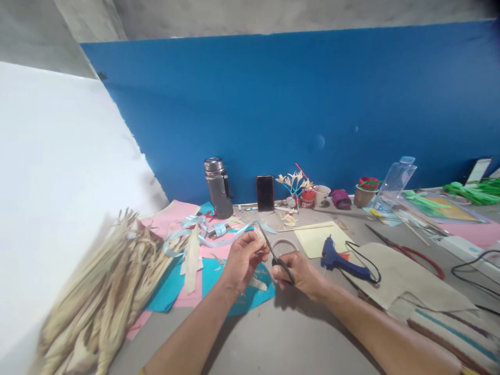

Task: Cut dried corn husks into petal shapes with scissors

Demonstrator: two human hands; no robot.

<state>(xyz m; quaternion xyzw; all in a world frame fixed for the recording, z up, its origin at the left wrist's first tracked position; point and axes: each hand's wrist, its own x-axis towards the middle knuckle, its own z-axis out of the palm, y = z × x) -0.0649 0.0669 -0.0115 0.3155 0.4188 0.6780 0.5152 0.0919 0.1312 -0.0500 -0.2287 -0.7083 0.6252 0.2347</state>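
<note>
In the middle of the head view, my left hand [245, 260] pinches a small pale piece of corn husk [259, 237]. My right hand [299, 273] grips black-handled scissors [282, 265], whose blades point up and to the left beside the husk piece. Whether the blades touch it I cannot tell. Beneath my hands lies blue paper [219, 284] with small husk scraps on it. A long husk strip [191, 260] rests on paper to the left of my left hand. Farther left is a large bundle of dried corn husks [105, 291].
A grey flask [219, 190], a phone [265, 194] and husk flowers [292, 182] stand along the blue partition. To the right lie a blue glue gun [346, 263], red-handled pliers [417, 255] and a white power strip [469, 255]. A clear bottle [394, 182] leans farther back.
</note>
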